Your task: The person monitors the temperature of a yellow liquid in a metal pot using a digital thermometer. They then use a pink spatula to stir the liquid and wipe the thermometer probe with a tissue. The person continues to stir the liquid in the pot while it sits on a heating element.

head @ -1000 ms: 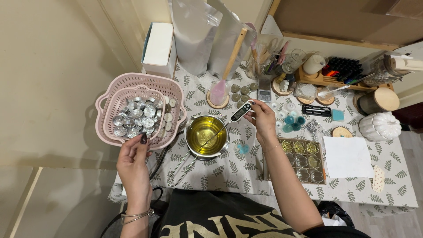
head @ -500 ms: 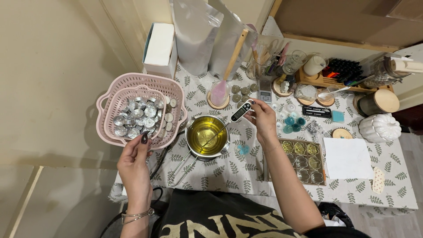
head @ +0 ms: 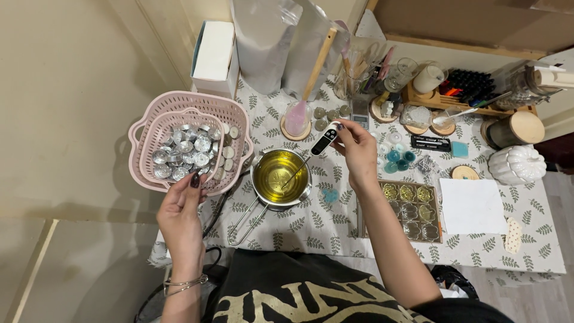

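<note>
My right hand (head: 357, 151) holds a black and white probe thermometer (head: 324, 141) with its thin metal probe dipped into yellow liquid in a small metal pot (head: 280, 176). The pot stands on the leaf-patterned tablecloth (head: 323, 221), its wire handle pointing toward me. My left hand (head: 180, 209) rests at the front rim of a pink basket (head: 190, 146), fingertips touching it, holding nothing. The basket holds several small silver cups.
A tray mould (head: 411, 208) with filled cavities lies right of my right arm, beside a white sheet (head: 472, 206). A pink spatula (head: 297, 116) leans behind the pot. Jars, bottles, a white pumpkin (head: 513, 164) and a white box (head: 213, 57) crowd the back.
Almost nothing differs. Both hands hold their places, with the thermometer probe still in the pot.
</note>
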